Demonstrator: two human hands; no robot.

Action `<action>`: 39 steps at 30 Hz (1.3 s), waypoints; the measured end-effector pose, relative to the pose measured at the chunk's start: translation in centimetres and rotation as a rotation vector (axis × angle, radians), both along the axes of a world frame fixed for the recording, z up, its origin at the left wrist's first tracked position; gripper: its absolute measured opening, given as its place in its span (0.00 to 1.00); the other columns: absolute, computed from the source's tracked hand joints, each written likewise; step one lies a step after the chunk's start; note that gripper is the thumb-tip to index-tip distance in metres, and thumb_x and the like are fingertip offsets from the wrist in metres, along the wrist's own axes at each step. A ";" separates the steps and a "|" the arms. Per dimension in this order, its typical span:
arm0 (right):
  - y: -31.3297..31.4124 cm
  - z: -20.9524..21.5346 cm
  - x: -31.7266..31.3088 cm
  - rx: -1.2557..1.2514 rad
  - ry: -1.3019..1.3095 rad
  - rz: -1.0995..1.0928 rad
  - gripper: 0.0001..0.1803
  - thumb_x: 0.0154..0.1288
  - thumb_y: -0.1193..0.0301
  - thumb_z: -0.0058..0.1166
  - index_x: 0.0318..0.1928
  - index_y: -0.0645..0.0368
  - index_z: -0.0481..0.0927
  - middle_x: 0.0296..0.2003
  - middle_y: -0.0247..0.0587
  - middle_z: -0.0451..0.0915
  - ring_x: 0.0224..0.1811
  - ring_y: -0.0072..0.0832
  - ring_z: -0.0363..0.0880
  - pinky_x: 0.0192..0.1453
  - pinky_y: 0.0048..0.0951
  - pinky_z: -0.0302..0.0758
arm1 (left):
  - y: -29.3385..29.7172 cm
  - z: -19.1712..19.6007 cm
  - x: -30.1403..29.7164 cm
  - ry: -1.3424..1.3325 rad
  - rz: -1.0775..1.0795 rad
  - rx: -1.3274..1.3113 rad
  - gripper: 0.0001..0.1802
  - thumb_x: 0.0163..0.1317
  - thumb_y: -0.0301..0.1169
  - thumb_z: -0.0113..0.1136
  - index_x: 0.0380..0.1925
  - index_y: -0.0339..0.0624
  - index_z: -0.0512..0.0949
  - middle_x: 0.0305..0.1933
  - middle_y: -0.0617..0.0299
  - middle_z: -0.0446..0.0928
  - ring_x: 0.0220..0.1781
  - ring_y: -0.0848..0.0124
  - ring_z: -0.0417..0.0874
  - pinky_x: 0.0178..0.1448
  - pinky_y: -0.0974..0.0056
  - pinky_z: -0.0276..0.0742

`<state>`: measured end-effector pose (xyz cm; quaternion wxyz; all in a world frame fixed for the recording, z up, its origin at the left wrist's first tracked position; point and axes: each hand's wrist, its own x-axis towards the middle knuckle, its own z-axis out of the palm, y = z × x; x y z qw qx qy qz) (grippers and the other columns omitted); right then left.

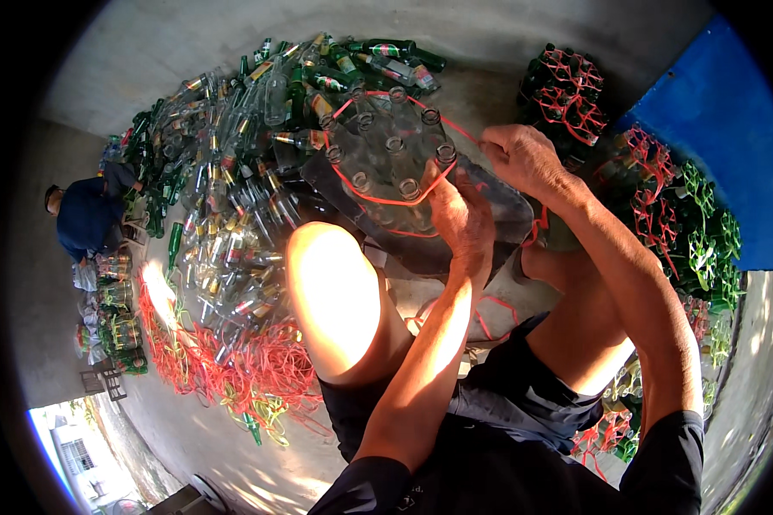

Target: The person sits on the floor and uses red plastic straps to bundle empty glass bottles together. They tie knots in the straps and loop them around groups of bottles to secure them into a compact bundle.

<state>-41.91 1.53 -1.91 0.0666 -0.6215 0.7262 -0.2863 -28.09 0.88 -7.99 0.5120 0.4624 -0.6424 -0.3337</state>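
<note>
A bundle of clear glass bottles (pixel 393 167) stands upright in front of me, open mouths facing up, between my knees. A red plastic strap (pixel 378 200) runs round the necks, and another red band shows lower down. My left hand (pixel 464 219) is closed at the near right side of the bundle, thumb against the strap beside a bottle neck. Farther right, my right hand (pixel 524 159) is closed with the strap's stretch from the far side running to its fingers. Beneath the bottles lies a dark flat support (pixel 508 213), partly covered by them and my left hand.
A large heap of loose bottles (pixel 223 189) spreads to the left. Red straps (pixel 232 369) lie piled near it. Strapped bottle bundles (pixel 567 94) stand at right, by a blue panel (pixel 739 146). Another person (pixel 90 215) bends over at far left.
</note>
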 end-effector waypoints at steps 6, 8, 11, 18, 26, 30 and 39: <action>1.2 0.0 1.3 0.020 0.075 0.025 0.04 0.64 0.72 0.59 0.32 0.58 0.81 0.23 0.54 0.79 0.31 0.58 0.82 0.34 0.52 0.77 | -0.7 -0.7 0.9 -0.018 -0.034 -0.058 0.15 0.76 0.25 0.54 0.59 0.31 0.72 0.51 0.42 0.79 0.52 0.47 0.80 0.56 0.49 0.76; 1.6 0.7 1.7 0.090 0.090 0.004 0.06 0.62 0.70 0.59 0.30 0.59 0.80 0.25 0.55 0.82 0.33 0.58 0.84 0.37 0.55 0.80 | -0.7 -0.7 1.4 -0.050 -0.079 -0.020 0.19 0.76 0.26 0.55 0.63 0.29 0.70 0.57 0.38 0.77 0.58 0.40 0.79 0.59 0.47 0.77; 2.0 1.0 2.2 0.096 0.093 0.022 0.07 0.62 0.70 0.59 0.30 0.59 0.79 0.24 0.55 0.82 0.33 0.58 0.84 0.37 0.55 0.80 | -1.1 -1.1 2.3 -0.073 -0.103 -0.053 0.19 0.76 0.25 0.55 0.63 0.30 0.70 0.56 0.38 0.78 0.56 0.41 0.80 0.58 0.47 0.77; 2.9 0.6 2.7 0.046 0.115 0.050 0.05 0.62 0.72 0.59 0.31 0.59 0.78 0.24 0.55 0.81 0.31 0.58 0.83 0.35 0.53 0.79 | -1.0 -0.8 2.6 -0.033 -0.141 -0.084 0.15 0.76 0.25 0.54 0.59 0.29 0.71 0.51 0.39 0.79 0.52 0.41 0.81 0.56 0.48 0.76; 4.1 -0.4 3.4 0.006 0.110 0.034 0.02 0.62 0.76 0.58 0.33 0.59 0.78 0.21 0.54 0.78 0.28 0.56 0.81 0.30 0.49 0.76 | -0.9 0.2 3.7 -0.027 -0.203 -0.085 0.14 0.75 0.22 0.54 0.58 0.31 0.73 0.52 0.40 0.80 0.53 0.44 0.83 0.56 0.50 0.79; 4.9 0.1 4.4 -0.004 0.079 0.038 0.01 0.61 0.76 0.58 0.34 0.60 0.79 0.23 0.54 0.79 0.29 0.56 0.81 0.31 0.49 0.77 | -1.4 -0.7 4.8 0.020 -0.257 0.076 0.15 0.74 0.22 0.55 0.59 0.33 0.74 0.53 0.44 0.80 0.53 0.47 0.84 0.56 0.52 0.80; 5.3 0.2 6.8 0.024 0.095 0.010 0.05 0.58 0.72 0.60 0.35 0.58 0.80 0.25 0.52 0.84 0.30 0.56 0.85 0.34 0.53 0.82 | -1.4 -1.1 5.7 0.126 -0.290 0.051 0.10 0.74 0.20 0.55 0.53 0.39 0.75 0.46 0.53 0.78 0.45 0.60 0.79 0.50 0.61 0.77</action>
